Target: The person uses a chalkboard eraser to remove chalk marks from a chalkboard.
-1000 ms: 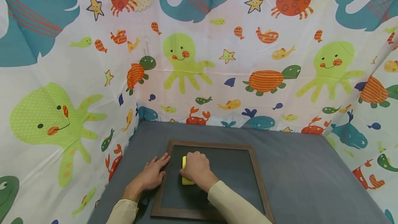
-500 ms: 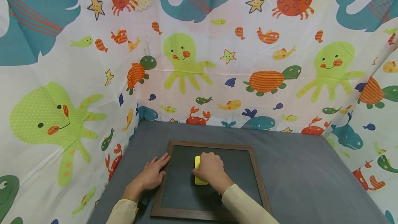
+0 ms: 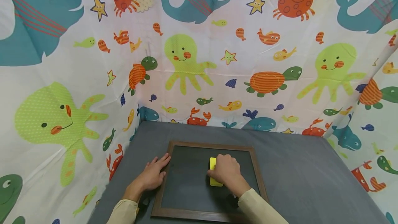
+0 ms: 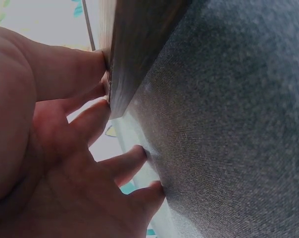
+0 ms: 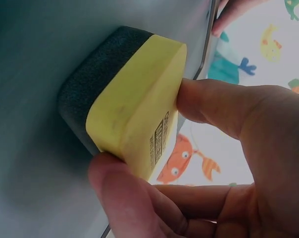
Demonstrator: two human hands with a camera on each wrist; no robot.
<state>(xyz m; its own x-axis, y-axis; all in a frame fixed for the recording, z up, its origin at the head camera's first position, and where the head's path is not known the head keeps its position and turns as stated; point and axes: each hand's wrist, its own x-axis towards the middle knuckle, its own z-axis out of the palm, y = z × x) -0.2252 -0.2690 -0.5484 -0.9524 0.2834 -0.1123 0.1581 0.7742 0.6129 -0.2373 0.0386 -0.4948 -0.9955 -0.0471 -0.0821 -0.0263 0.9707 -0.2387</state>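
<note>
A small blackboard (image 3: 189,189) in a brown wooden frame lies on the grey-covered table. My right hand (image 3: 228,172) grips a board eraser (image 3: 214,182) on the right half of the board. In the right wrist view the eraser (image 5: 139,99) has a yellow back with dark print and a dark foam pad, which faces the board surface. Thumb and fingers pinch its yellow sides. My left hand (image 3: 152,175) rests at the frame's left edge with its fingers extended. In the left wrist view, thumb and fingertips touch the wooden frame (image 4: 134,54), and two other fingertips meet the grey cloth.
Grey cloth (image 3: 311,179) covers the table around the board. White fabric (image 3: 214,75) printed with sea animals hangs along the back and both sides. A dark object (image 3: 143,203), partly hidden, is at the left wrist.
My right hand has slid the eraser rightward across the board, from its left part to the right half. The left hand stays at the frame's left edge.
</note>
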